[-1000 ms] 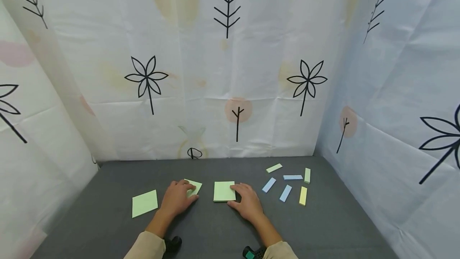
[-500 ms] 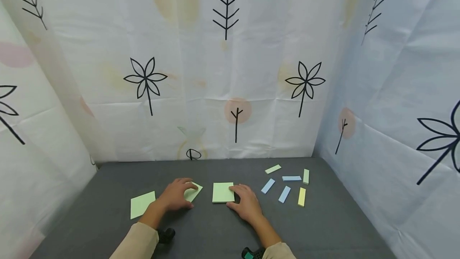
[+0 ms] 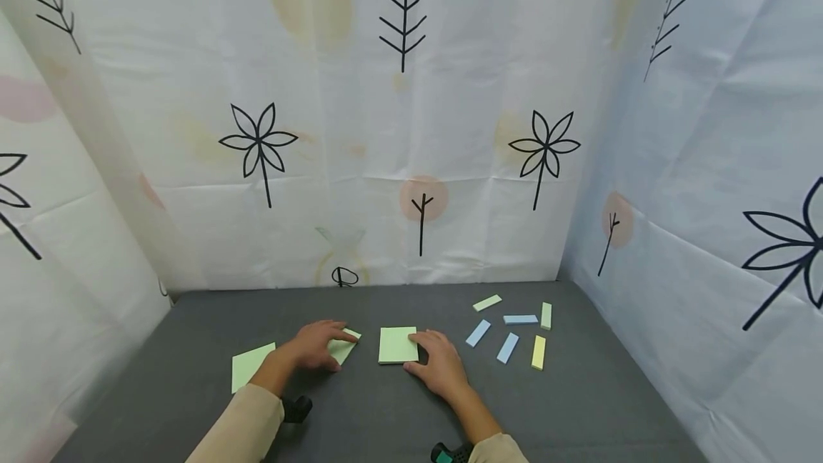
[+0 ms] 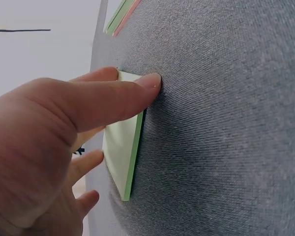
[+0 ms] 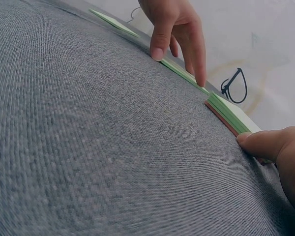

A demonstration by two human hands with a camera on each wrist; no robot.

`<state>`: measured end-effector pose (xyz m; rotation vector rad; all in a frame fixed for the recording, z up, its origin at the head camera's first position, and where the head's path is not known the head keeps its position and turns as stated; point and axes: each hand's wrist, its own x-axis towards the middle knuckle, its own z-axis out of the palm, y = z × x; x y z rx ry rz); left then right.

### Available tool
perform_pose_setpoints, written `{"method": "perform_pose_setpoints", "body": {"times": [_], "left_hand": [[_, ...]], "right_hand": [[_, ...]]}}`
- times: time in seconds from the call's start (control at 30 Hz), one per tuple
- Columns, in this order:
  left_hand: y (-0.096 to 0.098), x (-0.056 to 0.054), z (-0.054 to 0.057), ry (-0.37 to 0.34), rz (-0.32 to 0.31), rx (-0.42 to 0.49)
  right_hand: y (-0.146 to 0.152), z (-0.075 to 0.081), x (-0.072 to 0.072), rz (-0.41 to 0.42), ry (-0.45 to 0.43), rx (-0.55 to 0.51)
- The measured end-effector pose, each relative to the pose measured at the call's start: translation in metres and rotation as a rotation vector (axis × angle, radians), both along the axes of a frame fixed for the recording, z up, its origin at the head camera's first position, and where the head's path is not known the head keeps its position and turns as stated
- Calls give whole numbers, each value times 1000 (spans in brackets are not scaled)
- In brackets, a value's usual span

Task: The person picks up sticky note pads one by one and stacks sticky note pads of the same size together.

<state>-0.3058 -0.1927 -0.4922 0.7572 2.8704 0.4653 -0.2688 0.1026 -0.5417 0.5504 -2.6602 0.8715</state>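
My left hand [image 3: 313, 346] is over a thin pale-green sticky note pad [image 3: 343, 351] lying slantwise on the grey cloth. In the left wrist view the thumb is at one edge of this sticky note pad [image 4: 122, 152] and the fingers at the opposite edge, pinching it. My right hand [image 3: 440, 364] holds the right side of a squared stack of sticky note pads [image 3: 393, 346]. The right wrist view shows green layers over a pink one in that stack [image 5: 226, 112], with the right thumb [image 5: 265, 142] against its near side.
Another flat pale-green sticky note pad [image 3: 249, 366] lies at the left, partly behind the left forearm. Several narrow strips, such as a blue strip [image 3: 507, 348] and a yellow strip [image 3: 539, 352], lie scattered at the right. Patterned white curtains [image 3: 360, 127] enclose the grey table [image 3: 386, 420].
The left hand has shifted slightly left and its wrist has swung outward, now overlapping the left pad. The pad under it has turned. My right hand stays on the stack.
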Motion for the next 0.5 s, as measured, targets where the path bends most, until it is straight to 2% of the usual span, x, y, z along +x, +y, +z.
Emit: {"method": "perform_pose_setpoints", "body": {"times": [0.23,0.5], "left_hand": [[0,6,3,75,90,-94],[-5,10,-5,204,162,-155]], "right_hand": [[1,-2,-1,-1,-1,6],[1,-2,-1,-1,-3,-5]]}}
